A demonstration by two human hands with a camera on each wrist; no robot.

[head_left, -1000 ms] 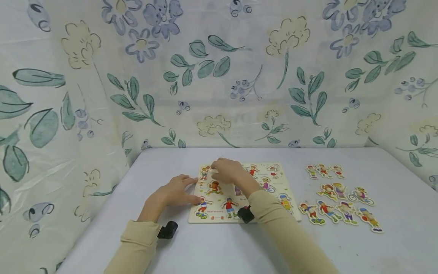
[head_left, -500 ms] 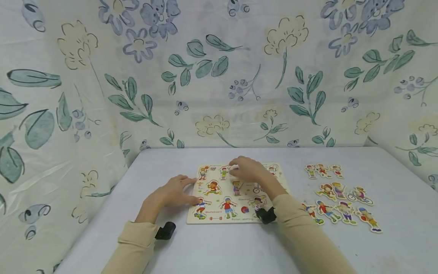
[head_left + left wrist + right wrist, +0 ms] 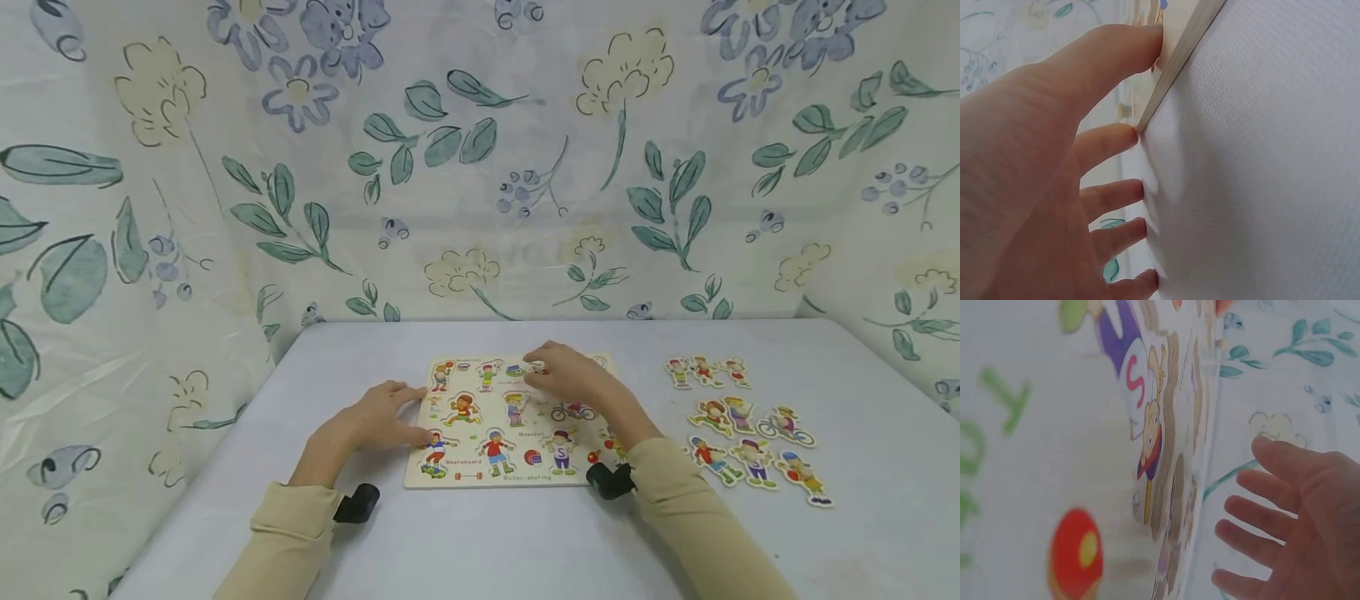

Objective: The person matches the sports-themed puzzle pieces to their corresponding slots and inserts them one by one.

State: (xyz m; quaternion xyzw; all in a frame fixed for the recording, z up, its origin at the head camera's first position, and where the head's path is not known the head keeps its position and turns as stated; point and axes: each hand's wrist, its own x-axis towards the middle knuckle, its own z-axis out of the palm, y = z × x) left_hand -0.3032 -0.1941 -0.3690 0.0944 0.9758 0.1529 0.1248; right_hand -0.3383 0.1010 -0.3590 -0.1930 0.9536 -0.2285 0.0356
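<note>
A flat wooden puzzle board [image 3: 491,408] with printed sports figures lies on the table. My left hand [image 3: 375,417] is at its left side, fingers spread. In the left wrist view the thumb [image 3: 1141,47] rests over the board's edge, and the other fingertips reach down to the white table surface. My right hand [image 3: 570,375] hovers over the upper right part of the board and covers some of its top row. The right wrist view shows its fingers [image 3: 1260,519] apart and slightly bent, with nothing between them.
Right of the board lie loose puzzle pieces in rows: a far group [image 3: 702,372], a middle row ending in a cyclist piece [image 3: 785,426], and a near row including a basketball player piece [image 3: 805,477]. A floral curtain [image 3: 465,192] hangs behind the table.
My right hand has moved right along the top of the board, uncovering figures there. Its sleeve now hides the skateboarder piece. The left hand keeps its place at the board's edge.
</note>
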